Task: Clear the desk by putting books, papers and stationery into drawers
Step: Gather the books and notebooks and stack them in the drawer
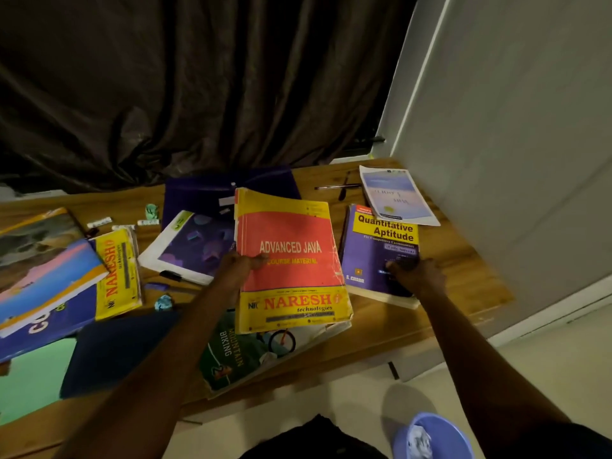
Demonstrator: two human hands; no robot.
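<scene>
My left hand (236, 270) grips the left edge of a red and yellow Advanced Java book (291, 260), thumb on its cover, lifting it off the wooden desk (463, 260). My right hand (419, 276) rests on the lower part of a purple Quantitative Aptitude book (374, 253) lying flat to the right. A light blue booklet (397, 195) overlaps that book's top corner. Two pens (341, 187) lie behind it. A green Mountain Biking book (238, 356) sits under the lifted one.
More books cover the left: a yellow Naresh book (117, 273), a purple-covered book (192, 246), a dark folder (116, 352), erasers (99, 222). A dark curtain hangs behind. A white wall (513, 127) bounds the right. A blue bin (430, 438) stands on the floor.
</scene>
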